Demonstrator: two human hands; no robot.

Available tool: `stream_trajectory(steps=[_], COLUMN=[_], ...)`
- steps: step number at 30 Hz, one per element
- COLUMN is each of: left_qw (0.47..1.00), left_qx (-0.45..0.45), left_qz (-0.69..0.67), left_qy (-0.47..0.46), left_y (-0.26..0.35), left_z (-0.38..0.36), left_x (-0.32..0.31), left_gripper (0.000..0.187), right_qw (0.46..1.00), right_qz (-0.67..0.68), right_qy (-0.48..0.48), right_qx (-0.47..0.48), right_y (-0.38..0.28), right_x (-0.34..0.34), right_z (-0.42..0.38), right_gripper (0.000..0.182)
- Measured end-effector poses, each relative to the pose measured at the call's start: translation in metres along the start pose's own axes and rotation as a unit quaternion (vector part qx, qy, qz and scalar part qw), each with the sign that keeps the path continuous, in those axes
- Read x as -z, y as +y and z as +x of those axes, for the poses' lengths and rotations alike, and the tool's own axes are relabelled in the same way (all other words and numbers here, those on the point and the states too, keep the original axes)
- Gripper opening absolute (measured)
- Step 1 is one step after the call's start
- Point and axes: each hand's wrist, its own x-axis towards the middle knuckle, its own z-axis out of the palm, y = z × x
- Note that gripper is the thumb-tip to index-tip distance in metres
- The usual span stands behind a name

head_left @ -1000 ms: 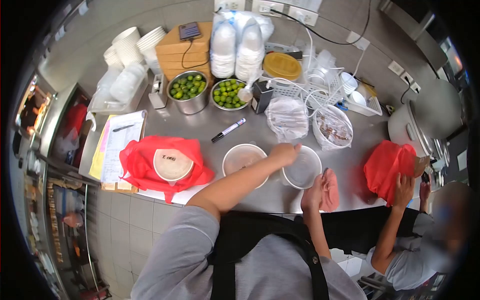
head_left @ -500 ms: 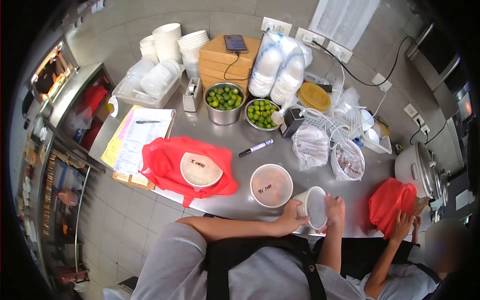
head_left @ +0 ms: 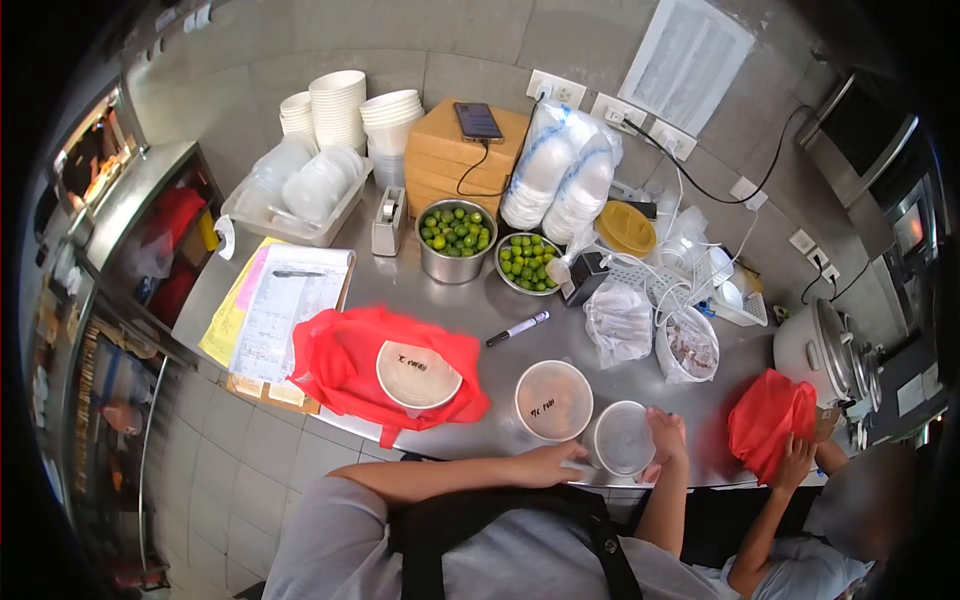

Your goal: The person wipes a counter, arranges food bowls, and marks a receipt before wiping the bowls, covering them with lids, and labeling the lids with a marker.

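Note:
A white tub with a clear lid stands near the front edge of the counter. Curled against its right side is my right hand, gripping it by the rim. My left hand is just left of this tub, fingers apart and holding nothing. Directly behind that hand sits another lidded tub with black handwriting on top. Further left, a third marked tub lies partly inside a red cloth bag.
Behind are a marker, bowls of green citrus, a tape dispenser and stacked boxes. Papers on a clipboard lie left. At right, a co-worker's hand touches another red bag.
The lidded tub has gone from tilted to upright on the counter. My left hand has let go of it and drawn back left; my right hand stays at its side.

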Motion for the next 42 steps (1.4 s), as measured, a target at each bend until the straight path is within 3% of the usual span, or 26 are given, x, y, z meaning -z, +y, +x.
stream_trajectory(steps=[3,6,8,10,12,15,18,21,22,23,25,28,29,31,35,38,41,42], left_qw=[0.995,0.981,0.976,0.980,0.982,0.981,0.975,0.971,0.958,0.928,0.801,0.773,0.804,0.851,0.882,0.903,0.915,0.919], left_qx=[0.042,0.056,0.048,0.041,0.032,0.038,0.029,0.048,-0.023,-0.047,-0.087,-0.105,-0.067,0.010,-0.074,-0.042,-0.048,-0.035], left_qz=[-0.077,-0.185,-0.210,-0.186,-0.181,-0.182,-0.197,-0.121,-0.048,0.085,0.339,0.395,0.405,0.417,0.373,0.348,0.334,0.338], left_qy=[-0.039,0.013,0.044,0.054,0.046,0.055,0.102,0.199,0.281,0.359,0.485,0.485,0.431,0.318,0.278,0.249,0.219,0.201], left_y=[0.012,-0.004,-0.013,-0.014,-0.008,-0.007,-0.001,0.028,0.025,0.034,0.063,0.067,0.066,0.062,0.058,0.067,0.055,0.055], left_z=[-0.039,-0.060,-0.068,-0.073,-0.082,-0.094,-0.105,-0.118,-0.118,-0.116,-0.113,-0.096,-0.093,-0.087,-0.068,-0.054,-0.038,-0.032], left_x=[0.028,0.039,0.039,0.044,0.046,0.047,0.054,0.073,0.076,0.084,0.102,0.122,0.126,0.133,0.139,0.153,0.159,0.159], left_gripper=[0.046,0.041,0.039,0.037,0.037,0.036,0.034,0.032,0.032,0.033,0.036,0.034,0.032,0.028,0.024,0.026,0.033,0.035], right_qw=[0.980,0.951,0.927,0.849,0.791,0.741,0.709,0.750,0.778,0.803,0.787,0.757,0.756,0.805,0.851,0.917,0.873,0.855], right_qz=[-0.079,0.017,-0.015,-0.094,-0.277,-0.481,-0.534,-0.437,-0.386,-0.334,-0.276,-0.190,-0.143,-0.112,-0.093,0.012,0.366,0.437], right_qy=[-0.033,0.002,-0.117,-0.191,-0.168,-0.213,-0.207,-0.146,-0.148,-0.149,-0.184,-0.229,-0.221,-0.210,-0.196,-0.197,-0.210,-0.220], right_qx=[0.179,0.308,0.355,0.484,0.520,0.417,0.410,0.475,0.473,0.471,0.521,0.581,0.600,0.544,0.479,0.347,0.246,0.174], right_y=[-0.027,-0.129,-0.167,-0.181,-0.185,-0.213,-0.218,-0.222,-0.229,-0.247,-0.268,-0.269,-0.266,-0.251,-0.235,-0.220,-0.199,-0.204], right_x=[-0.005,-0.042,-0.094,-0.161,-0.216,-0.243,-0.250,-0.234,-0.223,-0.201,-0.163,-0.131,-0.123,-0.112,-0.074,-0.047,-0.067,-0.073], right_z=[0.035,0.020,0.035,0.057,0.064,0.060,0.064,0.054,0.042,0.017,-0.026,-0.067,-0.073,-0.072,-0.055,-0.037,-0.021,-0.023], right_gripper=[0.029,0.022,0.025,0.033,0.032,0.028,0.022,0.025,0.025,0.026,0.019,0.019,0.019,0.026,0.025,0.023,0.025,0.021])
